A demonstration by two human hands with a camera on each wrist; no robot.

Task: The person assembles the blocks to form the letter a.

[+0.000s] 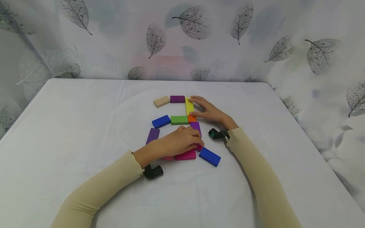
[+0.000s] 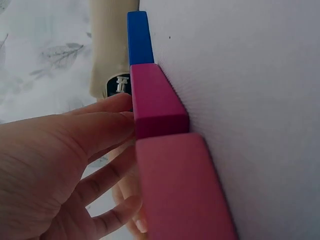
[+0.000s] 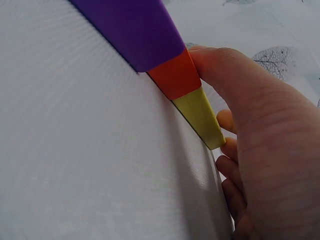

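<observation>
Flat coloured wooden blocks form an angular outline on the white table. My right hand [image 1: 211, 111] holds the yellow block [image 1: 189, 106] at the upper right, with a finger at its far end and the thumb near the orange block [image 1: 192, 119]. Below that, my left hand [image 1: 181, 139] lies over the right column, its curled fingers round a magenta block [image 1: 198, 148] under the purple block [image 1: 195, 126]. The left thumb's tip is hidden. In the left wrist view, the front magenta block [image 2: 157, 95] stands between a pink block [image 2: 180, 185] and a blue one [image 2: 140, 37].
A beige block [image 1: 161, 101] and a dark purple one [image 1: 177, 99] make the far row. Green [image 1: 179, 120] and blue [image 1: 161, 121] blocks form the middle row. Another purple block [image 1: 152, 135] slants at left. Black wrist cameras [image 1: 153, 172] hang below both cuffs. Leaf-print cloth surrounds the table.
</observation>
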